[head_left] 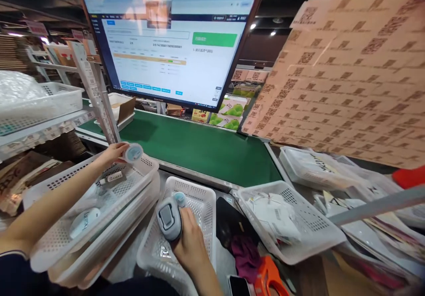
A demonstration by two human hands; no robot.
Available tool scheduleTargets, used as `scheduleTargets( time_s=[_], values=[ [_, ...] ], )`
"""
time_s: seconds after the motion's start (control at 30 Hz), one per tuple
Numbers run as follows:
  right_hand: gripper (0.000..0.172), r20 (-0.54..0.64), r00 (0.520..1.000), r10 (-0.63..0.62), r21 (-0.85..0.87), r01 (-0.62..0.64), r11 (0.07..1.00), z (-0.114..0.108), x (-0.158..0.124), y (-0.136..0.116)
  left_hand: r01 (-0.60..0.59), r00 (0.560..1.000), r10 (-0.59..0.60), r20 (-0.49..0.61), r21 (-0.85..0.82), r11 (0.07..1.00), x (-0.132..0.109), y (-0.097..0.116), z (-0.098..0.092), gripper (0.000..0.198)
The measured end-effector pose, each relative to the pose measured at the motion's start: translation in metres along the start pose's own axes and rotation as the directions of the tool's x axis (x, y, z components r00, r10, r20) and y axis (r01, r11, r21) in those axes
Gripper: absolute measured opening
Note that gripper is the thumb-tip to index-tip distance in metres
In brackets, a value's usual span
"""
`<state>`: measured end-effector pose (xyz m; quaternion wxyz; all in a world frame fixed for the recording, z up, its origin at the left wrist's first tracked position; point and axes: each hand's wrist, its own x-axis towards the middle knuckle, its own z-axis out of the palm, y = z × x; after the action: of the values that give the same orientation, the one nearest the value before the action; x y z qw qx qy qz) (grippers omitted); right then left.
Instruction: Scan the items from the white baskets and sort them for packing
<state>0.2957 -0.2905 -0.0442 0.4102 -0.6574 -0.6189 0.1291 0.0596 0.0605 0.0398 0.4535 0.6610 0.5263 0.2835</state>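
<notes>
My left hand (117, 150) grips a small round tub (133, 153) with a pale blue top, over the far end of the left white basket (149, 165). Inside that basket lie a white tube (112, 178) with dark lettering and a rounded pack (85, 222) in clear wrapping. A grey handheld barcode scanner (169, 218) is in my right hand (189, 238), its head above the middle white basket (210, 216). Just beyond the scanner, another round pale blue-topped tub (179, 198) shows in that basket, partly hidden.
A monitor (159, 74) stands behind the green conveyor belt (186, 145). To the right are a white basket (318, 225) with plastic packs, a cardboard sheet (348, 79) of printed codes, and a metal bar (375, 207). An orange tape dispenser (267, 278) and a phone (238, 286) lie in front.
</notes>
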Motion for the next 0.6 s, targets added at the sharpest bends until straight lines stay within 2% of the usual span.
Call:
scheduleTargets(
  time_s=[0.1, 0.2, 0.3, 0.37, 0.4, 0.43, 0.47, 0.53, 0.57, 0.6],
  values=[
    [0.038, 0.045, 0.999, -0.018, -0.059, 0.021, 0.998, -0.013, 0.022, -0.025, -0.018, 0.990, 0.043, 0.137, -0.175, 0.984, -0.030, 0.032, 0.020, 0.064],
    [0.042, 0.080, 0.995, 0.054, -0.168, -0.040, 0.985, -0.028, 0.031, -0.035, -0.017, 0.947, 0.070, 0.315, -0.168, 0.986, -0.065, 0.049, 0.054, 0.076],
    [0.044, 0.071, 0.994, 0.089, -0.144, -0.078, 0.986, -0.036, 0.015, -0.020, -0.007, 0.890, 0.041, 0.455, -0.077, 0.997, -0.094, 0.048, 0.087, 0.083],
    [0.043, 0.035, 0.993, 0.111, -0.045, -0.109, 0.993, -0.035, -0.012, 0.005, 0.002, 0.832, 0.006, 0.555, -0.014, 1.000, -0.105, 0.041, 0.099, 0.087],
    [0.042, 0.032, 0.989, 0.142, 0.017, -0.143, 0.990, -0.033, -0.028, 0.022, -0.032, 0.812, 0.019, 0.583, 0.012, 0.999, -0.106, 0.036, 0.101, 0.087],
    [0.034, -0.045, 0.976, 0.212, 0.061, -0.210, 0.976, -0.030, -0.044, 0.041, -0.104, 0.812, 0.063, 0.581, 0.037, 0.994, -0.102, 0.031, 0.098, 0.085],
    [0.035, -0.066, 0.956, 0.286, 0.101, -0.279, 0.955, -0.027, -0.060, 0.062, -0.205, 0.827, 0.136, 0.545, 0.068, 0.976, -0.095, 0.027, 0.091, 0.082],
    [0.046, -0.143, 0.901, 0.410, 0.129, -0.394, 0.910, -0.022, -0.088, 0.102, -0.385, 0.877, 0.288, 0.385, 0.203, 0.900, -0.073, 0.017, 0.065, 0.070],
    [0.048, -0.181, 0.871, 0.456, 0.098, -0.446, 0.890, -0.020, -0.099, 0.117, -0.408, 0.901, 0.323, 0.290, 0.311, 0.858, -0.061, 0.012, 0.049, 0.063],
    [0.045, -0.222, 0.846, 0.484, 0.055, -0.485, 0.873, -0.019, -0.107, 0.129, -0.381, 0.924, 0.325, 0.200, 0.418, 0.825, -0.049, 0.006, 0.032, 0.056]
  ],
)
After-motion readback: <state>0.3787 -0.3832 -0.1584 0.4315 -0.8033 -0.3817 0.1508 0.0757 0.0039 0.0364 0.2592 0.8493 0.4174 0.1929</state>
